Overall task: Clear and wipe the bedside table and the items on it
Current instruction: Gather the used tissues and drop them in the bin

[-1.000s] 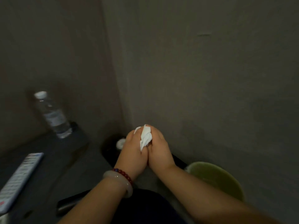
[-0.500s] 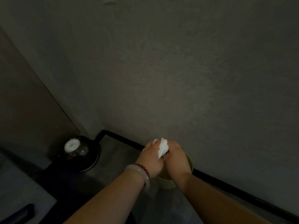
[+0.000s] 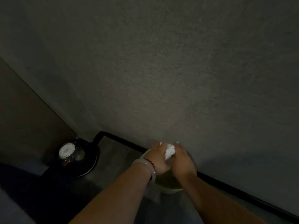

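Note:
Both hands are pressed together over a yellow-green basin point(image 3: 168, 188) that stands on the floor by the wall. My left hand point(image 3: 157, 159), with a pale bangle and a red bead bracelet at the wrist, and my right hand point(image 3: 182, 160) grip a crumpled white cloth point(image 3: 169, 151) between them. The cloth sticks out between the knuckles, above the inside of the basin. The scene is dim and the bedside table is out of view.
A round black object with a white patterned lid point(image 3: 76, 156) sits on the floor at the left, near the wall corner. A black skirting strip point(image 3: 234, 188) runs along the foot of the grey wall. A dark shape fills the lower left.
The view swung right and down, away from the table with the bottle and remote. Both hands carried the white cloth over and down into the mouth of the basin.

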Available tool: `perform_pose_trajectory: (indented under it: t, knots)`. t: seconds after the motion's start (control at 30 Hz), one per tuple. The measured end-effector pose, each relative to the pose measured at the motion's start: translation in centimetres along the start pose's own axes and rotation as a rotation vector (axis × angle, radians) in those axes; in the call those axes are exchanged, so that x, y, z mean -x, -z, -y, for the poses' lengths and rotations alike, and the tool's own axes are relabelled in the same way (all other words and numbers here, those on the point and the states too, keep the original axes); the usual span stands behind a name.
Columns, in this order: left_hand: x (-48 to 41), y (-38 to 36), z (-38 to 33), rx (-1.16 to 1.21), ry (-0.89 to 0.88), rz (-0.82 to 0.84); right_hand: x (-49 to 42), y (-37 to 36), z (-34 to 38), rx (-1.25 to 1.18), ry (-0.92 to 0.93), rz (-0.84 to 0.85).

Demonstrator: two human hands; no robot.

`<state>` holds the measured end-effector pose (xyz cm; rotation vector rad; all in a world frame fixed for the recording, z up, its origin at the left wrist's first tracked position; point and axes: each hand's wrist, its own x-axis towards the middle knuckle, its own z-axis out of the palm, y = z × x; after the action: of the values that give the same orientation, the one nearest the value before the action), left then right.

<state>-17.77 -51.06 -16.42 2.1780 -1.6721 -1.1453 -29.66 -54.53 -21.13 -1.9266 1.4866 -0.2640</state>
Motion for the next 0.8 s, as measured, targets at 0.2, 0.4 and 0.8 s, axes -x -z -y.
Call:
perform_pose_trajectory:
  t: [0.2,0.4,0.8]
  knots:
    - [0.4,0.1,1.8,0.069,0.036,0.039,-0.8,-0.5,-1.5,0.294,-0.022,0.057]
    - [1.6,0.4,2.4,0.233,-0.013,-0.168,0.1,-1.4,-1.0,0.234,-0.040,-0.018]
    - [7.2,6.3,3.3,0.068,-0.111,-0.381,2.3,-0.3,10.2,0.118,0.240,-0.040]
